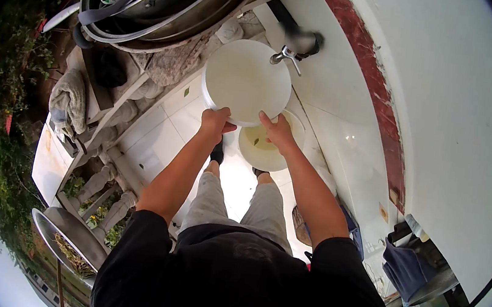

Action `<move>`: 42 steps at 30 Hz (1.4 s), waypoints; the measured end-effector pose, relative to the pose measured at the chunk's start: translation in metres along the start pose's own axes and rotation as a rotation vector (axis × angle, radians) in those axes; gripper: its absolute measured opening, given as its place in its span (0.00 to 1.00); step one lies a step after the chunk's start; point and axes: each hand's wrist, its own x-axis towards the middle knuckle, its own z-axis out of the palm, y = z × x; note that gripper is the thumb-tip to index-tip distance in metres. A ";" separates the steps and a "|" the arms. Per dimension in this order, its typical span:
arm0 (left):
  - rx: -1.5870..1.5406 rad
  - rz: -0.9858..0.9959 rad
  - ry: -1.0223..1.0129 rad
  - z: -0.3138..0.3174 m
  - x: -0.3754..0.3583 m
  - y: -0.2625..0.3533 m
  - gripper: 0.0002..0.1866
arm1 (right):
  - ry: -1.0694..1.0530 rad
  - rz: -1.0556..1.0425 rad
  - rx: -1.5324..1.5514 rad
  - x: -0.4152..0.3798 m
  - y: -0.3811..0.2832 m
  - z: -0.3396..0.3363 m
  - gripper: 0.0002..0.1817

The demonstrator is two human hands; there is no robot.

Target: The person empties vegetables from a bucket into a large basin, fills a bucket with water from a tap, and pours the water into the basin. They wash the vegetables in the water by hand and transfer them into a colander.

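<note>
A round white bucket (247,80) is held at its near rim by both my hands, tilted so that its pale inside faces me. My left hand (217,122) grips the left part of the rim with the thumb over the edge. On the right part of the same rim, my right hand (276,131) closes in a like grip. A metal tap (286,55) on the wall reaches to the bucket's far right edge. Partly hidden beneath stands a second white container (299,134) with yellowish liquid and a small leaf (256,141) in it.
Large metal pans (169,27) and a bottle sit on a ledge at upper left. A grey cloth (69,101) hangs over the railing (108,189). White tiles (153,133) cover the floor, and a white wall with a red stone strip (381,102) runs along the right.
</note>
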 end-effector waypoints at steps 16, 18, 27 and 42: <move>0.260 -0.039 -0.175 -0.066 0.026 0.043 0.39 | 0.106 0.043 0.068 -0.027 -0.079 -0.058 0.19; 0.307 0.008 -0.245 -0.060 0.035 0.057 0.36 | 0.124 0.011 0.050 -0.014 -0.063 -0.065 0.20; 0.383 0.127 -0.190 -0.035 0.061 0.058 0.22 | 0.175 -0.168 0.320 0.083 -0.043 -0.070 0.27; -0.255 0.257 0.174 0.019 0.082 0.007 0.16 | 0.362 -0.523 -0.185 0.003 -0.128 -0.056 0.26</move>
